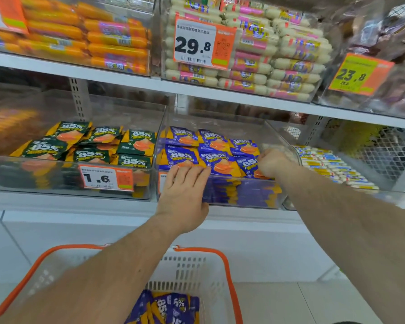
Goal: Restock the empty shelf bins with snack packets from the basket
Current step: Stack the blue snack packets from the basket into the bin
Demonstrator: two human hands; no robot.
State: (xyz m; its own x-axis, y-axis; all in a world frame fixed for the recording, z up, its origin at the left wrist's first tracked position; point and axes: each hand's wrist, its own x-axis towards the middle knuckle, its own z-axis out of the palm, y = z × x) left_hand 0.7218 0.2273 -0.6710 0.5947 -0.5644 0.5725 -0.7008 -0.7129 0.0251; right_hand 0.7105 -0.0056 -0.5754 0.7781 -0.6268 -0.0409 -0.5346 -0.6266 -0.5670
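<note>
Both arms reach up to the middle shelf. Left hand (184, 195) lies palm-down over the near rim of the clear bin (278, 134), fingers spread and loose, tips touching the front purple packets (216, 148); it grips nothing. Right hand (272, 162) sits at the right end of the same front row, fingers curled in; they seem to pinch a packet's edge, though the hand hides the contact, so I cannot tell whether it truly holds one.

Purple packets fill that bin in rows, near to far, each marked 85%. Left of it, a second clear bin holds green packets (91, 146), with a 1.6 price tag (107, 177) on its near wall. To the right, a wire bin holds small white sticks (332, 164).

Far shelf above: orange sausages (91, 36) left, white sausages (278, 54) centre behind a 29.8 tag (204, 43), a 23.8 tag (360, 74) right.

Near, below the arms: a white basket (197, 270) with orange handles, more purple packets lying in its bottom.
</note>
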